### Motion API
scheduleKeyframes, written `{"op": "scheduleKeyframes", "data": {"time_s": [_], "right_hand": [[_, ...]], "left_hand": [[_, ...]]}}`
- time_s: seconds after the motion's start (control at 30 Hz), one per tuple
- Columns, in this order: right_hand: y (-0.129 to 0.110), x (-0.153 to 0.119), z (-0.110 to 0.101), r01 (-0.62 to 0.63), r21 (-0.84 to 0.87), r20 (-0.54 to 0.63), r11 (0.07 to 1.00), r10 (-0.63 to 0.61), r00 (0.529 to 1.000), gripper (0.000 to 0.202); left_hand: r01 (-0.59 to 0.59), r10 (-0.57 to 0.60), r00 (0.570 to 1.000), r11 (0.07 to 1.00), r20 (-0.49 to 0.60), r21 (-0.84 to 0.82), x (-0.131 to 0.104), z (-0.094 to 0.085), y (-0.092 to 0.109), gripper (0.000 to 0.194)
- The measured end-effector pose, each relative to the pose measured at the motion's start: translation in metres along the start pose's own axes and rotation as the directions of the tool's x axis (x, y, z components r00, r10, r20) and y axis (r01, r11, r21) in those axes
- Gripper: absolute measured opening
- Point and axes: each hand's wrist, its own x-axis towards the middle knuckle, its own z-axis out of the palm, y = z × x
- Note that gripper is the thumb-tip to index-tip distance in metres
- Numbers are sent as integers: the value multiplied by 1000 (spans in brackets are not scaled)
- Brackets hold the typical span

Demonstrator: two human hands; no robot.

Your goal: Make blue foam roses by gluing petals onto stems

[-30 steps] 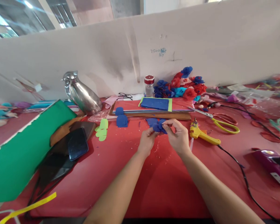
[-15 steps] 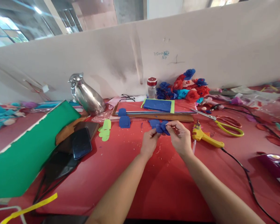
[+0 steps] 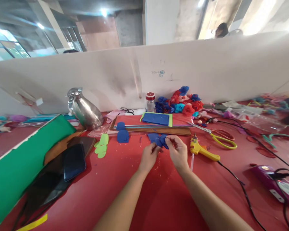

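Note:
Between my two hands is a blue paper flower [image 3: 162, 141], raised over the red table. My left hand [image 3: 148, 158] pinches its lower left side with thumb and fingers. On the right edge of the flower, my right hand [image 3: 177, 151] closes thumb and fingertips on a petal. Just behind the flower lies a blue paper piece [image 3: 152, 137]. Cut blue petals [image 3: 122, 136] and light green leaf shapes [image 3: 102, 146] rest to the left. A yellow glue gun [image 3: 204, 151] lies to the right of my right hand, its cord trailing forward.
Scissors [image 3: 221, 138] lie beyond the glue gun. Finished paper flowers [image 3: 183, 104] pile up near the white partition [image 3: 98, 70]. A steel jug [image 3: 84, 110], a lidded jar [image 3: 150, 102] and glasses [image 3: 126, 111] stand at the back. A phone [image 3: 74, 162] and green board [image 3: 26, 170] are left; a purple device [image 3: 276, 186] right.
The camera view has tilted up, so the table things sit lower and further left. Both hands still hold the blue flower, with little change in grip.

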Motion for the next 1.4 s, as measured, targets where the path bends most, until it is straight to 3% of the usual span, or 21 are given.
{"op": "scheduleKeyframes", "data": {"time_s": [0.17, 0.5, 0.97, 1.07, 1.2, 1.4], "right_hand": [[0, 4, -3, -25, 37, -71, 999, 27, 997, 21], [-2, 1, 0, -25, -26, -38, 999, 24, 999, 23], [-3, -3, 4, 73, -82, 64, 994, -68, 996, 20], [1, -3, 4, 79, -88, 31, 993, -77, 997, 19], [5, -3, 5, 18, -29, -23, 999, -18, 1000, 19], [-4, -5, 5, 1, 113, 67, 994, -9, 998, 18]], "left_hand": [[-33, 34, 999, 998, -9, 56, -1, -1, 1, 30], [-69, 82, 987, 993, -141, 98, 0, -3, -2, 22], [-147, 181, 970, 969, -162, 197, -4, -4, -1, 19], [-159, 189, 972, 967, -142, 199, -4, -3, -3, 17], [-220, 248, 964, 947, -100, 233, -5, -3, -1, 14], [-229, 260, 955, 953, -140, 200, -1, -5, -1, 19]]}}
